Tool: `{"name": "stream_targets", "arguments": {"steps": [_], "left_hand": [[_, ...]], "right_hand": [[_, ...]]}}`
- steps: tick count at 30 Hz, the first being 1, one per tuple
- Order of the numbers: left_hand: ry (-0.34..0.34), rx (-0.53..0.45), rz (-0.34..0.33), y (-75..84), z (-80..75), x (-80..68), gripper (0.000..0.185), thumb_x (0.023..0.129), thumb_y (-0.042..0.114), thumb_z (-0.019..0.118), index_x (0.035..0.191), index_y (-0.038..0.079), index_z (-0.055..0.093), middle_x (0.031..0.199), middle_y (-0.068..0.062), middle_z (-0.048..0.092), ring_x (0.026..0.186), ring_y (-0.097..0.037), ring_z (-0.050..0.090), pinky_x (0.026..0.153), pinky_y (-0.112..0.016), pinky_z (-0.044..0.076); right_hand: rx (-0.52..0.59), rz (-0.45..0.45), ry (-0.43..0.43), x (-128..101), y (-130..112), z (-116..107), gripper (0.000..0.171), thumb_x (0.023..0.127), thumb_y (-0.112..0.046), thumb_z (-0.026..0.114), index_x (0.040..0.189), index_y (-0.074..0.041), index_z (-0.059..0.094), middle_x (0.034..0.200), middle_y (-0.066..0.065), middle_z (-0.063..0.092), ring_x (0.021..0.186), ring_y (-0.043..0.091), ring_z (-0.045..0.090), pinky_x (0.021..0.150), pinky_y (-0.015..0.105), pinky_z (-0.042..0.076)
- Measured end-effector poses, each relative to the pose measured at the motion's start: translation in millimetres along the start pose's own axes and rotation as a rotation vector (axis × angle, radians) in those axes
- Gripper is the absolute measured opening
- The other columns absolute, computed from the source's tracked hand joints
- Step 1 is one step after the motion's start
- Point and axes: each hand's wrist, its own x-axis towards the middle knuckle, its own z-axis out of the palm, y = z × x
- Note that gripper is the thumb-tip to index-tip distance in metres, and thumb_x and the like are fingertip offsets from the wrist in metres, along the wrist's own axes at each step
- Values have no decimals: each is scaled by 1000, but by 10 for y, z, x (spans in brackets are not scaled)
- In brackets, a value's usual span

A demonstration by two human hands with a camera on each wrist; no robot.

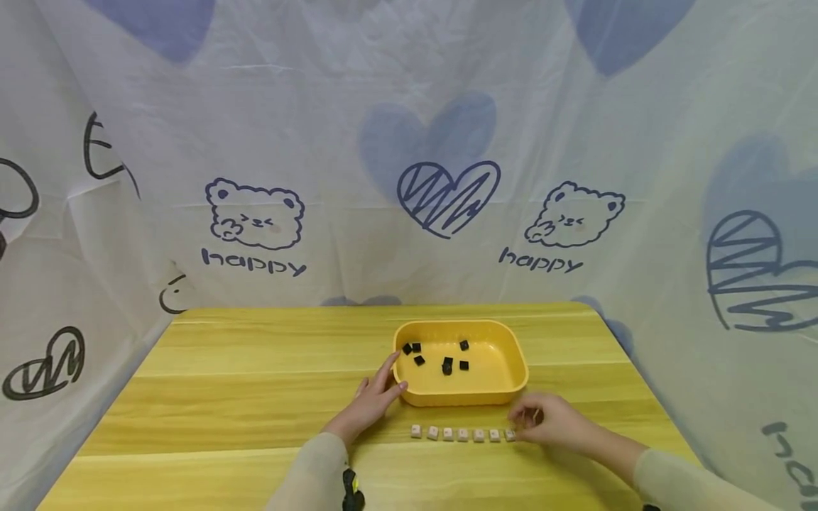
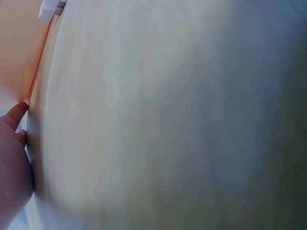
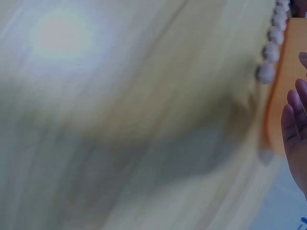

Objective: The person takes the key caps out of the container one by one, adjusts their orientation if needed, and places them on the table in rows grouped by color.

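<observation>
A yellow tray [image 1: 511, 383] stands on the wooden table and holds several small black keycaps [image 1: 446, 366]. In front of it lies a straight row of several white keycaps [image 1: 463, 433]. My left hand [image 1: 377, 394] lies flat on the table, its straight fingers touching the tray's left front corner. My right hand [image 1: 549, 420] hovers at the right end of the row, its loosely curled fingertips at the last white keycap [image 1: 510, 434]. In the blurred right wrist view the fingers [image 3: 297, 120] look relaxed and hold nothing, with the white keycaps [image 3: 271, 52] and the tray [image 3: 288, 86] beside them. In the left wrist view my left hand [image 2: 12, 163] touches the tray [image 2: 14, 52].
The wooden table [image 1: 255, 383] runs wide to the left of the tray and in front of the row. A white cloth with bear and heart prints [image 1: 447, 199] hangs close behind the table and along both sides. Both wrist views are heavily blurred.
</observation>
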Motion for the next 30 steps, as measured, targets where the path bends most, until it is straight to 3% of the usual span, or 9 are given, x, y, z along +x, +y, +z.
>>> {"name": "stream_targets", "arguments": {"steps": [13,21,30], "left_hand": [[11,-9,-4,-30,-24,-2,66,104,38,47,158,26,11,153,-21,32,143,-34,24,113,-57,-10],[7,-3,4,-21,-1,-2,67,103,40,46,158,25,11,153,-21,32,143,-36,24,113,-58,-10],[16,3,7,-14,15,-10,68,103,40,47,159,25,11,154,-22,30,143,-38,24,113,-58,-8]], "right_hand": [[-38,-46,63,372,-386,-112,19,82,-11,79,99,-7,71,91,8,64,74,13,58,67,29,52],[-136,-69,98,649,-399,-188,17,83,-11,78,97,-15,71,90,-2,64,75,13,58,67,31,53],[-165,-30,70,859,-337,-191,17,85,-14,78,99,-17,71,96,3,65,78,14,57,66,29,51]]}}
